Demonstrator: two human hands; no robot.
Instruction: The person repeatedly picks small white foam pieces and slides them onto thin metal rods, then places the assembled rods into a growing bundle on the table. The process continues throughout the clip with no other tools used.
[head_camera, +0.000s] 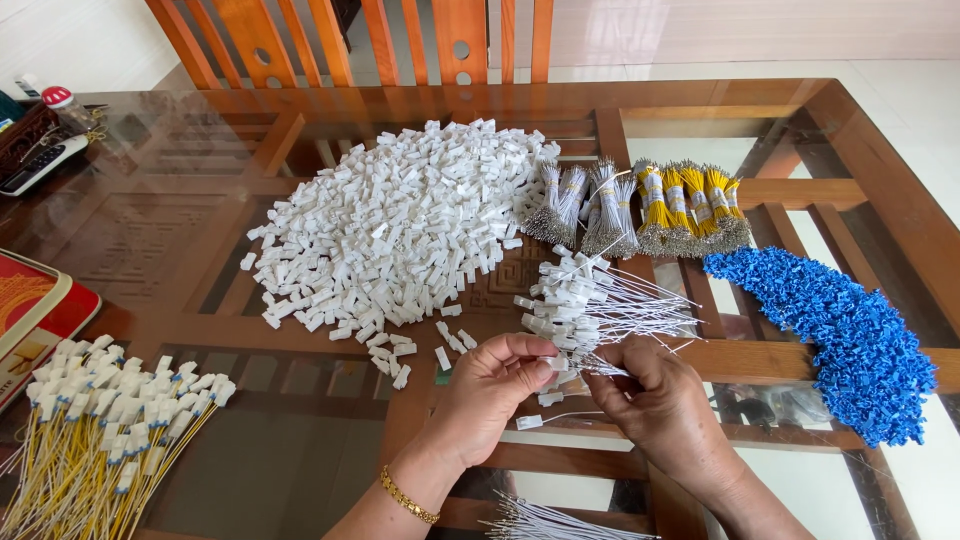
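My left hand (490, 390) pinches a small white plastic connector (556, 364) at its fingertips. My right hand (655, 400) holds thin white wires (600, 366) right beside it, fingers closed on them. The two hands meet over the glass table. Just beyond them lies a loose pile of white wires with connectors fitted (590, 300). A big heap of white connectors (400, 230) spreads across the table's middle.
Bundles of white wires (580, 205) and yellow wires (690, 205) lie at the back, a blue connector pile (840, 320) at right. Yellow wires with white connectors (100, 430) lie at lower left beside a red tin (40, 305). More white wires (550, 520) lie near me. A wooden chair (350, 40) stands behind.
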